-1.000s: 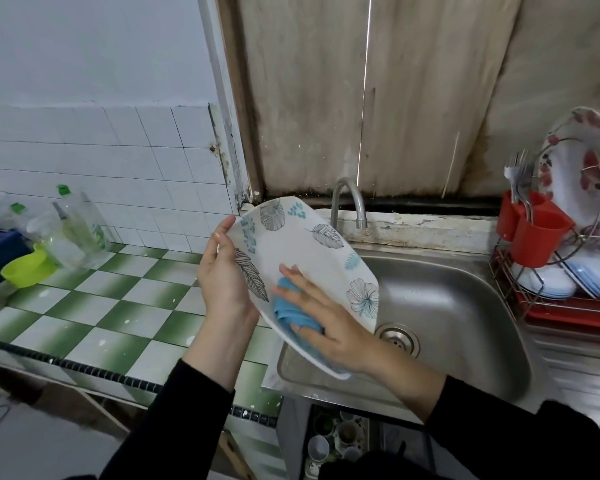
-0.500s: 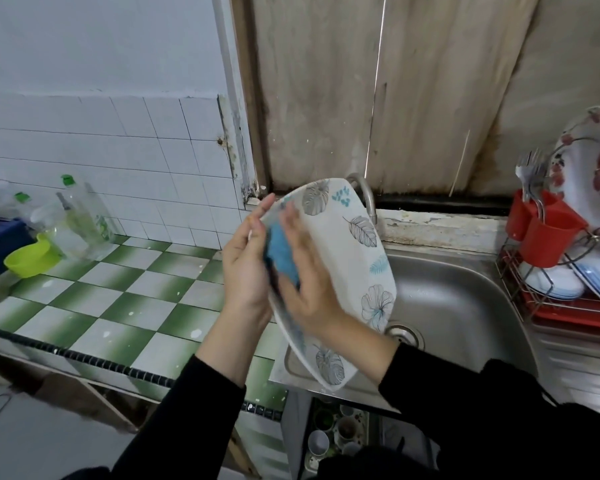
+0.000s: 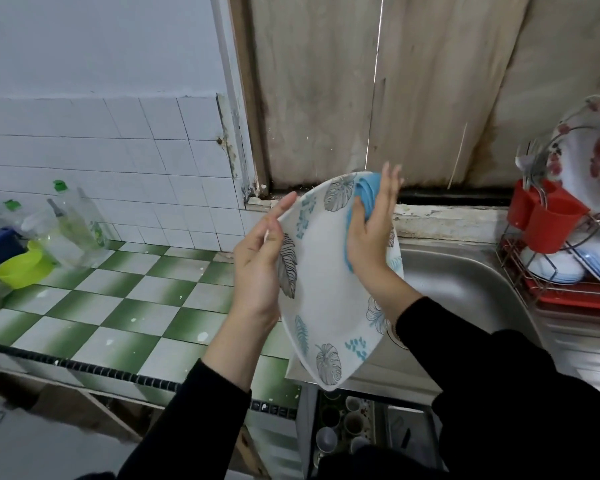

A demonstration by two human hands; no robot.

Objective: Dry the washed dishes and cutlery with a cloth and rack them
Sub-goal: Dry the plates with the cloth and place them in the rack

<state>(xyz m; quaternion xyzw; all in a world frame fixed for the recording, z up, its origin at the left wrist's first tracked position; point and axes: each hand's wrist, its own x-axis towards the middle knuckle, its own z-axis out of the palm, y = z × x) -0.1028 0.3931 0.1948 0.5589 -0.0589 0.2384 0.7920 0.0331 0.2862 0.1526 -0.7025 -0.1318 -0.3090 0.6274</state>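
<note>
The plate [image 3: 326, 289] is standing on edge in the air, tilting over the line where the bench [image 3: 118, 306] is meeting the sink [image 3: 465, 282], with its face turned toward the person.

The left hand [image 3: 260, 265] is bracing the left rim with straight fingers lying along it. It is supporting rather than clasping, though whether the thumb is hooking behind the rim is hard to make out from this angle. The right hand [image 3: 371, 237] is pressing the cloth [image 3: 364, 195] flat against the upper right corner, fingers extended past the rim, with the cloth folding over the edge.

The main risk is sitting in that loose support. The right hand is pushing high up, so the plate is likely wanting to pivot about the left palm, and a damp glaze is offering little friction. If it slips, it is heading for steel or tile, and a chip or break seems likely. The cloth is also riding close to the rim and could slide off, leaving bare fingers skidding. Later, the rack [image 3: 551, 282] is looking crowded with bowls and a flowered dish, so slotting this one in may be knocking its neighbours.

The plate is looking squarish with rounded corners. It is white and glossy, with grey and blue leaf prints ringing a plain centre.
</note>
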